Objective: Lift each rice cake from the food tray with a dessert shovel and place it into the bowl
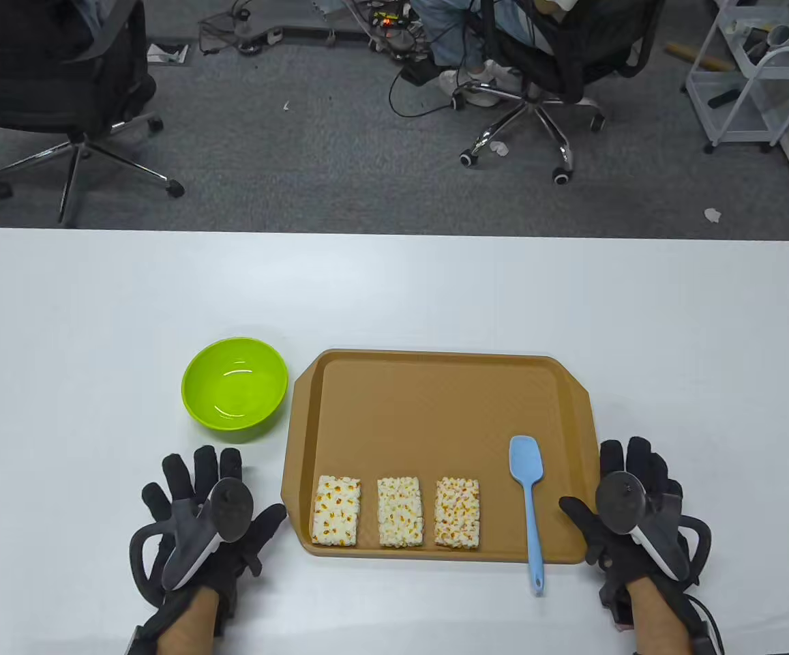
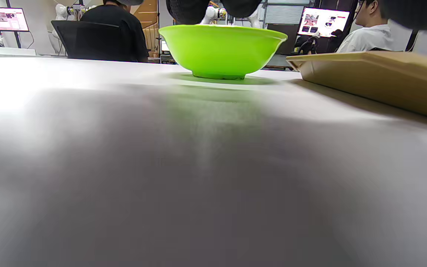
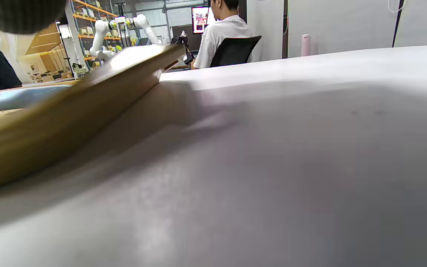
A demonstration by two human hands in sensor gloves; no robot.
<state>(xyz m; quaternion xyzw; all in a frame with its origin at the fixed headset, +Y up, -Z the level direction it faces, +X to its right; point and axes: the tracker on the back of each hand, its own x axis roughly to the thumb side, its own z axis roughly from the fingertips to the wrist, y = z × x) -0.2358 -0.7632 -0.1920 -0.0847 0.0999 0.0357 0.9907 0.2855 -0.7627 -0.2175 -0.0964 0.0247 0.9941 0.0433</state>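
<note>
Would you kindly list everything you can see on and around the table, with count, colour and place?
rice cakes: three, white with orange bits, in a row along the tray's near edge
dessert shovel: one, light blue, right side of tray, handle overhanging the near rim
food tray: one, brown, table centre
bowl: one, green, left of tray, nothing in it
table: one, white
office chairs: two, black, beyond the table
left hand: black glove, flat on the table below the bowl
right hand: black glove, flat, right of tray

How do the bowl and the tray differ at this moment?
The bowl is round and green; the tray is rectangular and brown. The bowl is empty; the tray holds three rice cakes and a blue shovel. The bowl is smaller than the tray. Both stand on the white table, untouched by either hand.
</note>
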